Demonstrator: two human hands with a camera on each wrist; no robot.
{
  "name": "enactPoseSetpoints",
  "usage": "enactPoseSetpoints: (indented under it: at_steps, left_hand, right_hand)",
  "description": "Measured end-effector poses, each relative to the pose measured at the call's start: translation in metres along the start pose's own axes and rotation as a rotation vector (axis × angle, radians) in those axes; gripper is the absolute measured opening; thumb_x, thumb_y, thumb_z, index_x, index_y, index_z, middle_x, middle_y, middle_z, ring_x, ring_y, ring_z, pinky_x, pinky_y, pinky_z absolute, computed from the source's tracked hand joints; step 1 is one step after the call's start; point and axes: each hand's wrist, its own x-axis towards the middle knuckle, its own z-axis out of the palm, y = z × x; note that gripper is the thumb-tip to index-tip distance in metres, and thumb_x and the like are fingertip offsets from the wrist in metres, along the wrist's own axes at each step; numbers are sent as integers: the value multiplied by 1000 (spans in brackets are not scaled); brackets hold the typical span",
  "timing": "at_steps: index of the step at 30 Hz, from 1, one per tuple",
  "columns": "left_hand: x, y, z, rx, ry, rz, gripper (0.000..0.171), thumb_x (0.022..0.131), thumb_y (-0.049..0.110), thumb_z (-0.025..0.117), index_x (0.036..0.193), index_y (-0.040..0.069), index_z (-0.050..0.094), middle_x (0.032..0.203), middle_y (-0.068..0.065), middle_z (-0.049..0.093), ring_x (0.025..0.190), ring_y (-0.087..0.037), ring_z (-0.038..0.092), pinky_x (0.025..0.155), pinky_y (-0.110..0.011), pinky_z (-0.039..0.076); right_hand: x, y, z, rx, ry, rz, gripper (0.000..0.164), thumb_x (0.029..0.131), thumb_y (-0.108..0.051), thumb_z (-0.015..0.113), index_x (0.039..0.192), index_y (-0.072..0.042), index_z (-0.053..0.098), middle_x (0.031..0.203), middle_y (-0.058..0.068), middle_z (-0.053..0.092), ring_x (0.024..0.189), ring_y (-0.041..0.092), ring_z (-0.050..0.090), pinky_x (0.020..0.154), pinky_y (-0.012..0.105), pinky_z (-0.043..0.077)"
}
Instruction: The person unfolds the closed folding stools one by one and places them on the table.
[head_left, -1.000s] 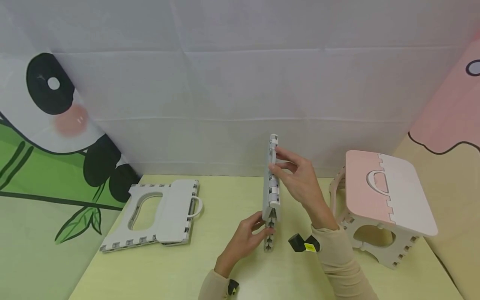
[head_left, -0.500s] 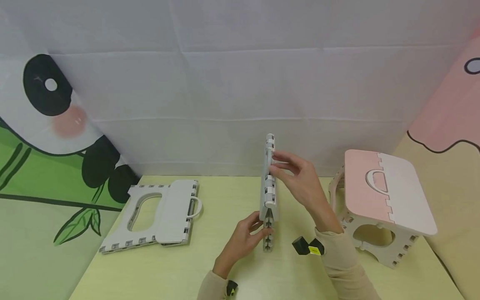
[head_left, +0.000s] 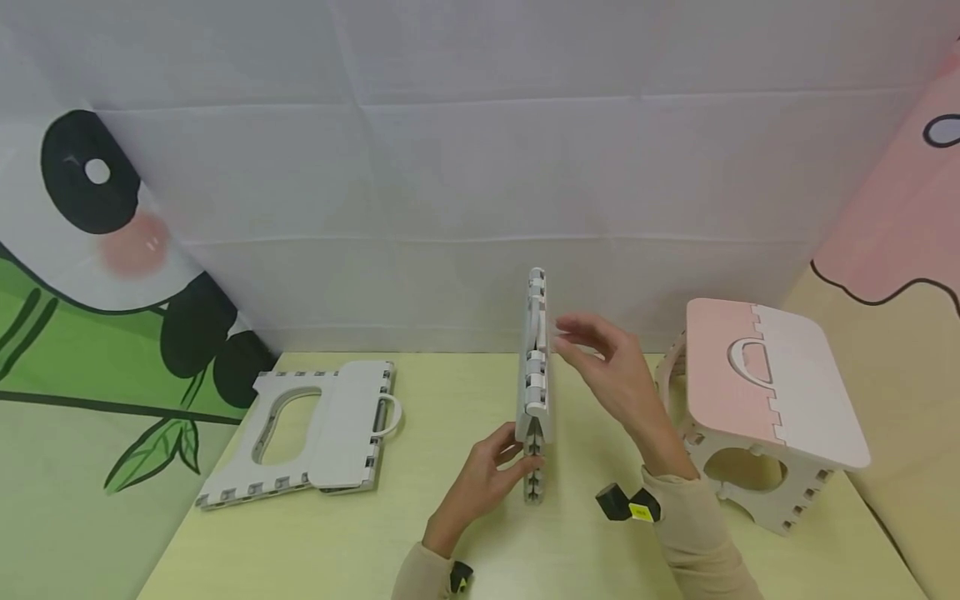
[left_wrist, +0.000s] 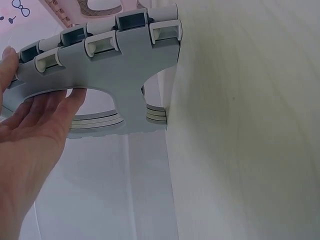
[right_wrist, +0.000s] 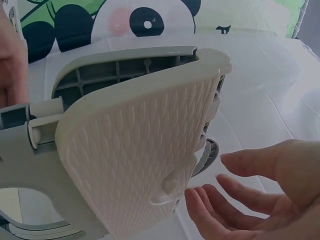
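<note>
A folded step stool (head_left: 535,379) stands on edge on the table, its narrow hinged side facing me. My left hand (head_left: 486,475) grips its near leg section; in the left wrist view the fingers reach into the cutout of the grey leg panel (left_wrist: 132,80) and the thumb lies over the hinged edge. To the right of the stool, my right hand (head_left: 618,375) is off it, fingers loosely bent around nothing. The right wrist view shows a pale textured seat panel (right_wrist: 135,135) and a small carry handle (right_wrist: 207,157) close to those fingertips.
At left a second white folded stool (head_left: 330,437) lies flat, its handle (head_left: 390,414) pointing right. An unfolded pink and white stool (head_left: 772,383) stands at right. Behind the pale yellow table (head_left: 450,392) hangs a white cloth (head_left: 480,208).
My right hand has come away from the stool's upper edge, near the handle, and moved right. The left hand keeps its grip on the near leg section.
</note>
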Motion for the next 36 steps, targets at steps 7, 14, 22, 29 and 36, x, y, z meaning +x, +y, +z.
enactPoseSetpoints:
  at_steps: [7, 14, 22, 29, 36]
  left_hand:
    - [0, -1, 0, -6, -6, -9, 41, 99, 11, 71, 137, 6, 58, 131, -10, 64, 131, -28, 58, 107, -38, 48]
    - [-1, 0, -1, -1, -3, -28, 42, 98, 12, 72, 137, 6, 58, 131, -8, 64, 131, -27, 58, 108, -37, 47]
    - [-1, 0, -1, -3, 6, -47, 43, 98, 13, 72, 138, 8, 58, 132, -7, 64, 131, -26, 57, 108, -36, 47]
    - [-1, -1, 0, -6, 3, -41, 42, 98, 13, 72, 138, 8, 58, 131, -7, 64, 131, -27, 58, 108, -35, 48]
    - [-1, -1, 0, -12, 5, -37, 41, 99, 13, 71, 137, 8, 59, 131, -7, 65, 130, -27, 58, 108, -35, 48]
  right_hand:
    - [-6, 8, -3, 12, -30, 9, 37, 102, -12, 67, 135, 1, 60, 136, 14, 61, 126, 29, 59, 99, 20, 51]
    - [-10, 15, -4, 1, -34, 29, 39, 102, -14, 68, 136, 2, 59, 136, 14, 62, 127, 30, 59, 100, 19, 50]
    - [-16, 23, -4, -21, -47, 37, 38, 102, -16, 68, 136, -2, 60, 136, 13, 62, 126, 29, 60, 99, 19, 51]
    - [-22, 30, -4, -37, -62, 51, 38, 102, -17, 68, 136, -3, 60, 138, 12, 61, 127, 30, 59, 104, 32, 52]
    - [-28, 36, -3, -51, -75, 67, 41, 102, -20, 68, 138, -3, 59, 139, 15, 61, 127, 31, 59, 105, 38, 52]
